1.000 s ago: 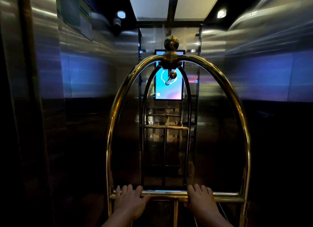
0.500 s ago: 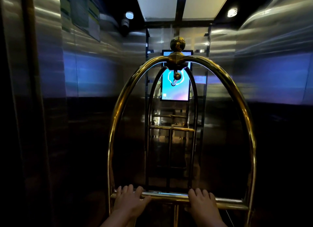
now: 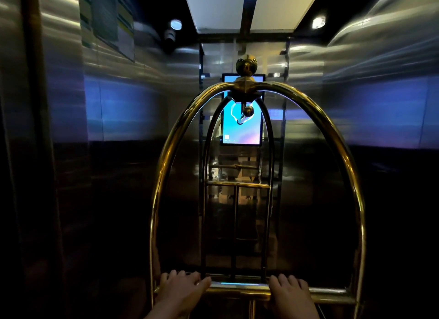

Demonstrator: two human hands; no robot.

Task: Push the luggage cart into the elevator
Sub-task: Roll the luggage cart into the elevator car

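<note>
The brass luggage cart (image 3: 164, 166) stands in front of me, its two arched hoops meeting under a round finial (image 3: 246, 65). It sits inside the steel-walled elevator, its far hoop close to the back wall. My left hand (image 3: 181, 292) grips the left part of the cart's horizontal brass handle bar (image 3: 240, 287). My right hand (image 3: 293, 297) grips the right part of the same bar. Both hands have fingers curled over the top of it. The cart's deck and wheels are below the frame's edge.
A lit blue screen (image 3: 242, 126) hangs on the elevator's back wall. Brushed steel side walls (image 3: 114, 109) close in on both sides, with a notice panel (image 3: 107, 16) high on the left. A dark door jamb (image 3: 33, 152) is at my near left. Ceiling light panels (image 3: 213, 7) glow overhead.
The cart and I have moved further into the elevator, with the back wall and screen larger. The view has shifted so the cart sits more to the right. Both hands keep their hold.
</note>
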